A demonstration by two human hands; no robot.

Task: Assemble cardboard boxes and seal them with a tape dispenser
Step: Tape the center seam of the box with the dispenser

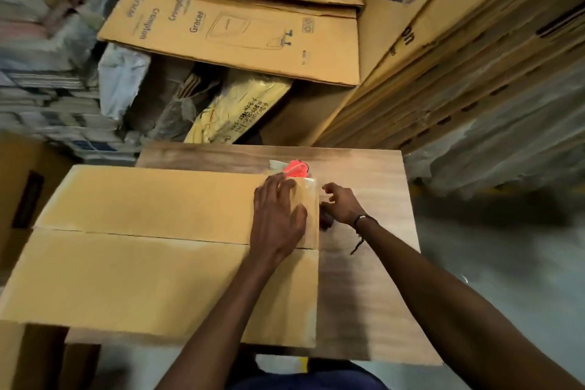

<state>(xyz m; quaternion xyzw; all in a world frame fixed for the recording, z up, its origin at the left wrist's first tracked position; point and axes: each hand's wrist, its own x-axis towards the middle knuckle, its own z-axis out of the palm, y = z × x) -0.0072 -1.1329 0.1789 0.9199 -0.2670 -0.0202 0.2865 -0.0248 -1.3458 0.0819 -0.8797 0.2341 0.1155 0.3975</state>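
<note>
A brown cardboard box (142,250) lies on the wooden table (373,263), its two top flaps meeting in a seam that runs left to right. My left hand (278,218) lies flat, fingers spread, on the box's right end over a strip of clear tape (310,199). My right hand (342,204) hovers just right of the box edge, fingers curled; something dark sits under it, too blurred to identify. A red tape dispenser (296,168) rests on the table just beyond my left hand's fingertips.
Flattened printed cartons (240,32) are stacked behind the table and a tall stack (459,66) stands at the right. Crumpled plastic and a yellow bag (240,104) lie below them. Piles of paper (44,73) fill the left. Another box (22,193) stands at the left.
</note>
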